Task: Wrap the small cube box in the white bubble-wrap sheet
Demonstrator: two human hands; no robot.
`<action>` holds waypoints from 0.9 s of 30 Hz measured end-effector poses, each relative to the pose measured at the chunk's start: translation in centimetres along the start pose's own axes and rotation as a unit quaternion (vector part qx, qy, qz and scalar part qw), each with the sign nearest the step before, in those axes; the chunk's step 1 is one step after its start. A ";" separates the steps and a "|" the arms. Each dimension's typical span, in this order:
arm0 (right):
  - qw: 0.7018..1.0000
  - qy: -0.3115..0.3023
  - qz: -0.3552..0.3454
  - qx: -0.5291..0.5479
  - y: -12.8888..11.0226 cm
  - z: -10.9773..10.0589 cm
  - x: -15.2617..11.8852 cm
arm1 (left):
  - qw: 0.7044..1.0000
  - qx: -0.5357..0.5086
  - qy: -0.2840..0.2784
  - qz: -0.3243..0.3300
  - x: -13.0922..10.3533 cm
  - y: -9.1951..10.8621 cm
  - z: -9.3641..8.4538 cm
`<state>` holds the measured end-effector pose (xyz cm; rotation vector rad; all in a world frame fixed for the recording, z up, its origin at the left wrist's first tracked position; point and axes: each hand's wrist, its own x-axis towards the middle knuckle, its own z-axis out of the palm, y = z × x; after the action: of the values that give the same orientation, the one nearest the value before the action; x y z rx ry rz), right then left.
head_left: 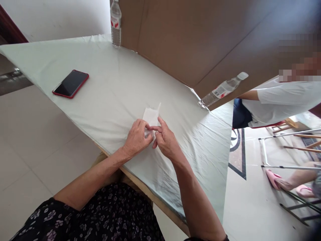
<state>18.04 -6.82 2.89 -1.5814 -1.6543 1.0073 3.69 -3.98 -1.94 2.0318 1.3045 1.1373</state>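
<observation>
My left hand (139, 136) is closed, its thumb and fingers pinching a thin white sheet (150, 114), like paper or film, just above the cloth-covered table. A crinkled, slightly see-through part of it shows between thumb and fingers. Close against it on the right is my right hand (165, 138). One of its fingers reaches across to the left fingertips, another points forward beside the sheet, and the rest are bent underneath. I see nothing held in the right hand. A narrow white strip (159, 106) sticks up at the sheet's right edge.
A phone in a red case (71, 83) lies at left on the pale green tablecloth (105, 90). A brown cardboard panel (175, 40) stands along the far side, with a water bottle (115, 25) and another bottle (223, 90) against it. A person in a white shirt (283, 97) sits beyond it.
</observation>
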 end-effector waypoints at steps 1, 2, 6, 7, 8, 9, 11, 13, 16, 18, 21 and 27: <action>1.000 0.006 -0.003 0.025 0.3 -0.1 0.1 | 1.000 0.011 0.000 0.001 0.0 0.0 0.0; 0.998 0.021 -0.009 0.051 0.6 -0.1 0.2 | 1.000 0.022 -0.002 0.004 0.0 0.1 0.0; 0.985 0.135 -0.022 0.106 2.3 -0.3 0.4 | 0.997 0.068 -0.028 0.027 0.2 0.4 -0.4; 0.982 0.158 -0.020 0.105 2.6 -0.4 0.4 | 0.996 0.080 -0.036 0.030 0.2 0.4 -0.5; 0.979 0.175 -0.019 0.099 3.0 -0.5 0.5 | 0.995 0.090 -0.043 0.030 0.3 0.5 -0.7; 0.979 0.184 -0.020 0.090 3.2 -0.6 0.7 | 0.993 0.097 -0.050 0.031 0.3 0.5 -0.8; 0.980 0.186 -0.034 0.061 3.5 -0.7 1.1 | 0.992 0.108 -0.060 0.033 0.4 0.6 -1.0; 0.983 0.174 -0.055 0.021 3.5 -0.6 1.8 | 0.990 0.115 -0.066 0.040 0.5 0.5 -1.1; 0.984 0.147 -0.084 -0.049 3.6 -0.5 3.1 | 0.989 0.124 -0.072 0.048 0.5 0.4 -1.1; 0.984 0.130 -0.085 -0.088 3.6 -0.4 3.9 | 0.988 0.122 -0.071 0.055 0.5 0.4 -1.2; 0.984 0.098 -0.079 -0.124 3.7 -0.4 4.7 | 0.988 0.111 -0.067 0.087 0.5 0.2 -1.4; 0.986 0.061 -0.049 -0.148 3.8 -0.9 5.5 | 0.975 0.146 -0.099 0.135 1.0 -0.3 -1.6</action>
<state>20.36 -1.35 -0.27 -1.6919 -1.8400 0.6215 2.37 -3.03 -0.88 2.5283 1.1760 0.8593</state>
